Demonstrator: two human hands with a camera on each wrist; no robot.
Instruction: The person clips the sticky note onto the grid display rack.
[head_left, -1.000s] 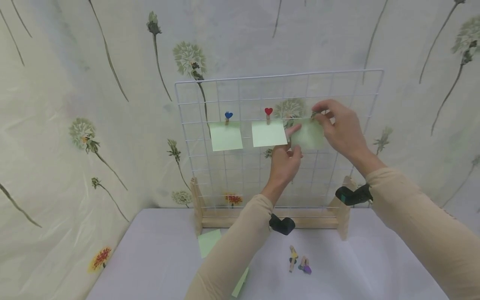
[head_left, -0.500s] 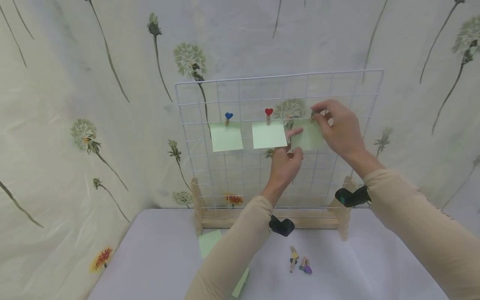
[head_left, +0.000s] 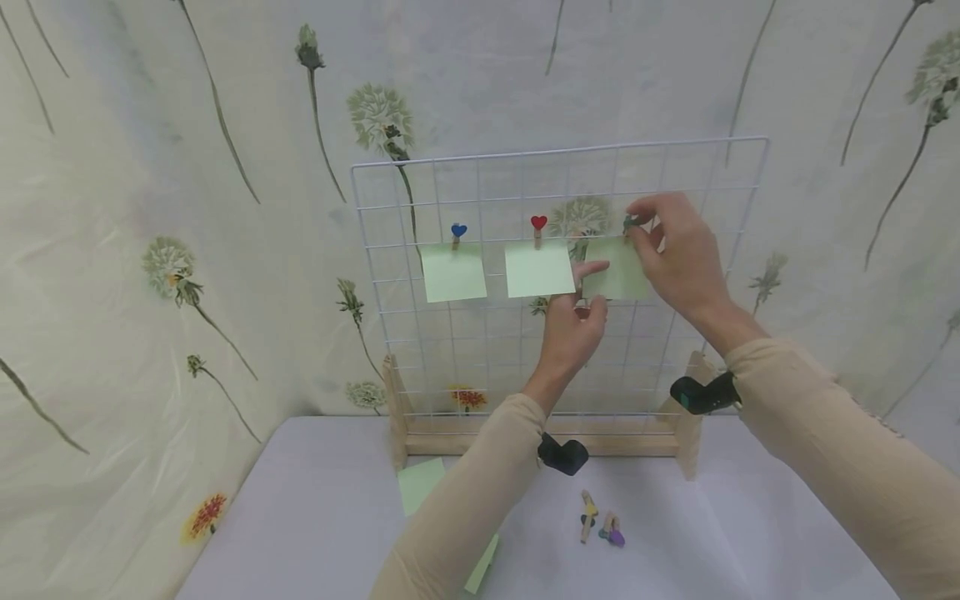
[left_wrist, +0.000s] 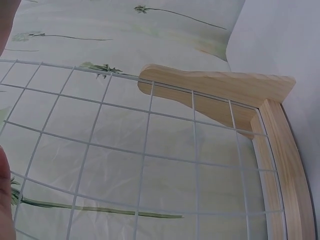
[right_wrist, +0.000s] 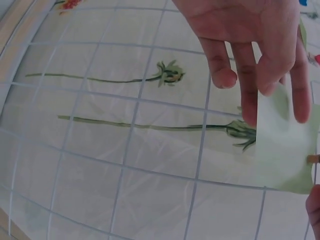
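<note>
In the head view, my right hand (head_left: 682,254) pinches a small wooden clothespin (head_left: 628,225) with a dark green ornament, at the top edge of a pale green paper note (head_left: 626,271). My left hand (head_left: 568,340) holds that note's lower left corner; the right wrist view shows its thumb against the paper (right_wrist: 285,150). Two more notes hang to the left on the white wire grid (head_left: 495,333): one note (head_left: 453,279) under a blue heart clothespin (head_left: 458,232), the other note (head_left: 538,273) under a red heart clothespin (head_left: 538,224).
The grid stands in a wooden base (head_left: 540,444) on a white table (head_left: 315,508). A yellow-ornamented clothespin (head_left: 588,515) and a purple one (head_left: 613,532) lie in front. Loose green notes (head_left: 422,483) lie partly under my left forearm. A flowered curtain (head_left: 225,125) hangs behind.
Both hands stay almost in place at the third note. My right fingers shift slightly, and more of the green ornament shows between them.
</note>
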